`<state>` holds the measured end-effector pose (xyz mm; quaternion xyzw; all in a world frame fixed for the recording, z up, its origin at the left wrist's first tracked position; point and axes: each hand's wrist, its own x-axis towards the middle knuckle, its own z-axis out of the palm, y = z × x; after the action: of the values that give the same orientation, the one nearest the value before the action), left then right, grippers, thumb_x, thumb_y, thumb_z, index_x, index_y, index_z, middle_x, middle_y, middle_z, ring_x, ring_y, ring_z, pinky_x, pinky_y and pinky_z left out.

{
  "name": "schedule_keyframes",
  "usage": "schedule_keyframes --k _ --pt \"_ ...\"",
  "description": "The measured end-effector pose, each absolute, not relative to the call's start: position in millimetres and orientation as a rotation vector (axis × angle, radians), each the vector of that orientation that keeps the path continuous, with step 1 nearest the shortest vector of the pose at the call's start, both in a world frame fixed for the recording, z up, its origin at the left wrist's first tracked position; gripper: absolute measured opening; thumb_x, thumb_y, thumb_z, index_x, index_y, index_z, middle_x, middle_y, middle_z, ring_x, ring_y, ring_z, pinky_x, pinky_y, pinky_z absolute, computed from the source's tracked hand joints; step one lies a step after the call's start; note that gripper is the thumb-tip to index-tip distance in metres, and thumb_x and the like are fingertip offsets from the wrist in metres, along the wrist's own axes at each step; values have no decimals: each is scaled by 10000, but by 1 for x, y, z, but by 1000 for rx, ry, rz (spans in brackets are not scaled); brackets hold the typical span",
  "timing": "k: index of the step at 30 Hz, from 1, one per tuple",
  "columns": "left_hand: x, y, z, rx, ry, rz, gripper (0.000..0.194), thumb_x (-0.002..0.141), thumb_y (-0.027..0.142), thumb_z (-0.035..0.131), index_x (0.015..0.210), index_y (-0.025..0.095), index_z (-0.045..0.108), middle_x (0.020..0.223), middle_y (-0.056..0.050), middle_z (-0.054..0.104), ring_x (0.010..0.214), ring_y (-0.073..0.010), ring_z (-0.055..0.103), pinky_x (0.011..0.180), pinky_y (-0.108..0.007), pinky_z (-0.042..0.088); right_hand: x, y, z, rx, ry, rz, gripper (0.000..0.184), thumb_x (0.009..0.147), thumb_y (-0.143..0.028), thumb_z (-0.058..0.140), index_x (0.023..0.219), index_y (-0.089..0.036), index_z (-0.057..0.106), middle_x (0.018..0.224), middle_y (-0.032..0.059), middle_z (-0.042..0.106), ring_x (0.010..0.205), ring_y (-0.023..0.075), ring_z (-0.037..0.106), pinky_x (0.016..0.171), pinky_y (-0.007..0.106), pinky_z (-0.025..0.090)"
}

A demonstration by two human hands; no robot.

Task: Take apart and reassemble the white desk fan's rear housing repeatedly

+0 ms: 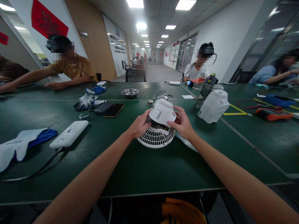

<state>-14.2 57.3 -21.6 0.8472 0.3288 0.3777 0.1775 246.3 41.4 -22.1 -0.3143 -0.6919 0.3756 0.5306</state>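
Observation:
A small white fan lies grille-down on the green table, its round grille (156, 138) flat on the surface. Above the grille sits the white vented rear housing (162, 112), tilted and lifted slightly so the dark motor parts show beneath it. My left hand (139, 126) grips the housing's left side with curled fingers. On the housing's right side my right hand (182, 123) holds it, thumb on top. A second white fan housing (213, 105) stands to the right, untouched.
A white power bank (68, 134) and a white-and-blue glove (21, 146) lie at left. Two phones (109, 109), more gloves (87, 101), a metal bowl (130, 92), a cable (158, 96) and a dark bottle (206, 88) sit farther back. Other people work along the table's far side.

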Motion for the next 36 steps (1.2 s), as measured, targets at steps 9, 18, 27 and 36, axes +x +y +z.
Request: schedule_keyframes --k 9,18,27,36 --pt "-29 59 -23 2533 981 1024 789 885 614 534 1512 177 337 1432 -186 538 1215 -366 546 1026 -556 402 242 33 -18 -795 -1822 636 800 747 -408 821 1414 -367 382 1263 73 602 1124 301 636 948 545 576" --pt "-25 52 -16 2406 929 1135 556 866 551 621 1270 174 561 1182 -137 666 1051 -289 636 909 -434 496 238 28 -15 -789 -1846 586 805 745 -428 815 1429 -357 396 1287 77 607 1137 305 629 950 550 571" --pt "-30 56 -20 2425 973 1074 591 826 552 638 1283 188 542 1223 -143 632 1088 -307 608 927 -451 488 232 27 -14 -801 -1914 493 766 733 -418 815 1403 -354 449 1406 70 556 1229 322 578 1016 568 523" --pt "-26 53 -15 2419 979 980 713 767 530 729 1341 171 506 1263 -152 652 1105 -314 632 940 -462 498 235 28 -14 -832 -2009 392 744 755 -374 772 1411 -346 423 1404 85 521 1222 333 547 941 543 556"
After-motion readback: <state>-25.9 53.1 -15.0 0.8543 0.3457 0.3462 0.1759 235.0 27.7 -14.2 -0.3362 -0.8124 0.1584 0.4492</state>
